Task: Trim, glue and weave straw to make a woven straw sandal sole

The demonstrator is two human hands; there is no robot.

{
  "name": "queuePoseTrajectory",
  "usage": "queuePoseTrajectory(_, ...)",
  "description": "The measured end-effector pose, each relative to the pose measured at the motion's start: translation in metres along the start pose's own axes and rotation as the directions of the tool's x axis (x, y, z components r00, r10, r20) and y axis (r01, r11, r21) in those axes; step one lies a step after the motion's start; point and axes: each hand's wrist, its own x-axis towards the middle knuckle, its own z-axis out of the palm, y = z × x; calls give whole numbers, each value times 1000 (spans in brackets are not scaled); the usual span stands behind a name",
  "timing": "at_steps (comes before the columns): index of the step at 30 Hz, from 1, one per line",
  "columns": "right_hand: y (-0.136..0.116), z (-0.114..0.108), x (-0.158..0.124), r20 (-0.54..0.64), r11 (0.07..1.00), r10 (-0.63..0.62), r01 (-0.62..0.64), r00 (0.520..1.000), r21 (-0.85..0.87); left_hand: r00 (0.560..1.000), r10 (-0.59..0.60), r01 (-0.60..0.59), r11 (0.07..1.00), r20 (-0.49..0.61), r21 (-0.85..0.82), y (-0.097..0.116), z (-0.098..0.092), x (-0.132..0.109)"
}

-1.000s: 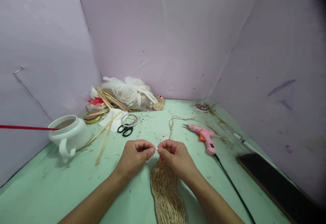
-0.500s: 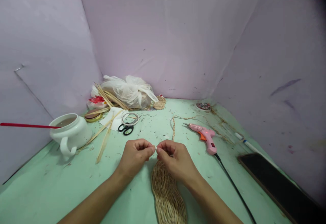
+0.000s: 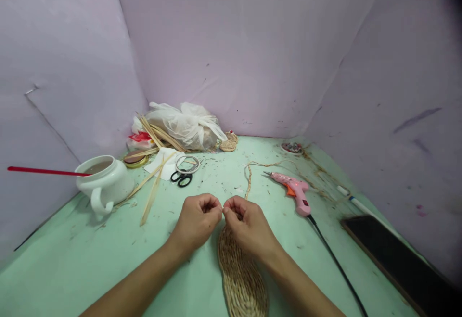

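Note:
My left hand (image 3: pixel 199 218) and my right hand (image 3: pixel 247 221) meet fingertip to fingertip, both closed in a pinch. What lies between the fingertips is too small and too hidden to name. Below my right hand lies a woven straw piece shaped like a shoe sole (image 3: pixel 243 278), its far end partly covered by that hand. A thin braided straw cord (image 3: pixel 249 182) runs from behind my right hand towards the back of the table.
At left stand a white pot (image 3: pixel 114 182) and a red stick (image 3: pixel 43 170). Black-handled scissors (image 3: pixel 181 178), a tape roll (image 3: pixel 187 164) and a plastic bag (image 3: pixel 187 127) lie behind. At right are a pink glue gun (image 3: pixel 292 189) with cord and a dark flat slab (image 3: pixel 390 259).
The view has shifted slightly. The fingertips have come closer together, and a small white bit that showed between them is now hidden.

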Motion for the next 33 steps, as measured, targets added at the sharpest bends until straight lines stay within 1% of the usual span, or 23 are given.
queuePoseTrajectory(2, -1, -5, 1, 5, 999, -46, 46, 999, 6, 1000, -24, 24, 999, -10, -30, 0, -2, 2)
queuePoseTrajectory(4, -1, -10, 3, -11, 998, -55, 55, 998, 16, 999, -52, 53, 996, 5, -66, 1, -4, 5)
queuePoseTrajectory(7, 1, -14, 5, -60, 999, 16, -13, 998, 40, 996, -74, 79, 989, 49, -122, 3, -5, 7)
queuePoseTrajectory(10, 4, -13, 6, -69, 997, 58, -54, 996, 57, 995, -83, 91, 984, 62, -150, 2, -5, 8)
queuePoseTrajectory(20, 1, -10, 4, -56, 999, 37, -37, 998, 9, 996, -77, 81, 993, 46, -83, 0, -6, 5)
queuePoseTrajectory(24, 3, -8, 4, -72, 999, 24, -26, 997, -19, 996, -70, 74, 995, 54, -74, 1, -5, 5)
queuePoseTrajectory(29, 7, -6, 6, -51, 1000, 21, -22, 999, -17, 995, -62, 67, 995, 74, -71, -1, -5, 6)
queuePoseTrajectory(31, 7, -6, 6, -44, 1000, 6, -7, 999, -24, 995, -60, 66, 995, 80, -70, -3, -5, 7)
queuePoseTrajectory(33, 6, -6, 4, -65, 999, -18, 16, 998, -37, 995, -63, 69, 995, 78, -66, -4, -6, 8)
